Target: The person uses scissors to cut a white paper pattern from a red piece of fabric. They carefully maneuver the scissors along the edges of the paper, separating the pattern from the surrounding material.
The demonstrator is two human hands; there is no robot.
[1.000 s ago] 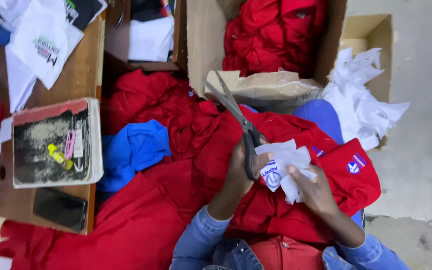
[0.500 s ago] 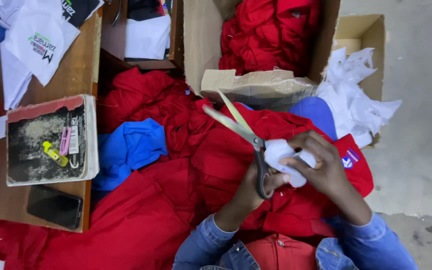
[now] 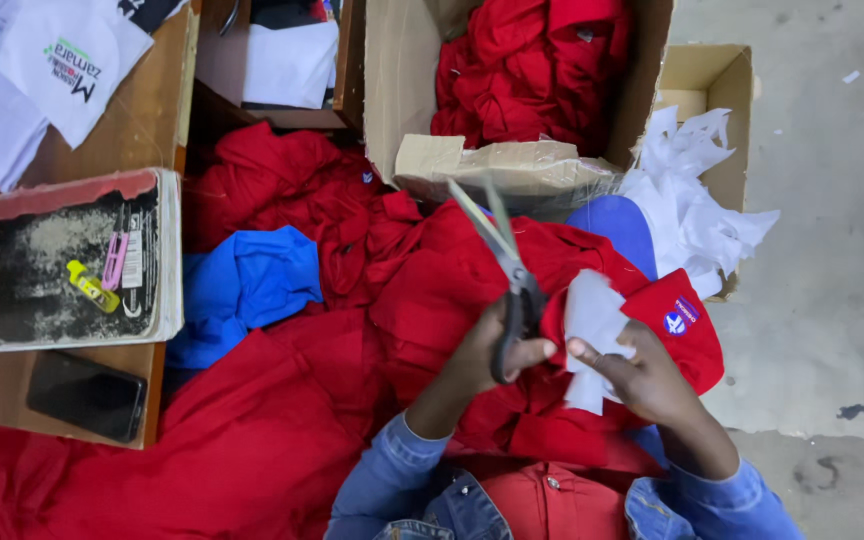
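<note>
Holding the scissors by their dark handles, the left hand is closed around the loops with the fingers curled through them, while the blades stand open and point up and away from the body. The right hand pinches a white paper piece between thumb and fingertips, against the red garment on the lap — the fingers are nearly closed on the sheet, not spread. For a clean cut, it is judged that the paper should be kept taut and fed into the throat of the blades, and the red cloth beneath should be kept out of the bite. The thumb of the right hand lies near the handles, so it is better held back from the line of the blades. Room is limited: the open cardboard box with red clothes stands just beyond the blade tips, and a heap of white paper scraps lies beside it on the right. On the left, the wooden table edge with a worn book and a dark phone is well apart from the hands. Free space is found mostly on the bare floor at the right — the elbows can be moved that way without catching anything.
</note>
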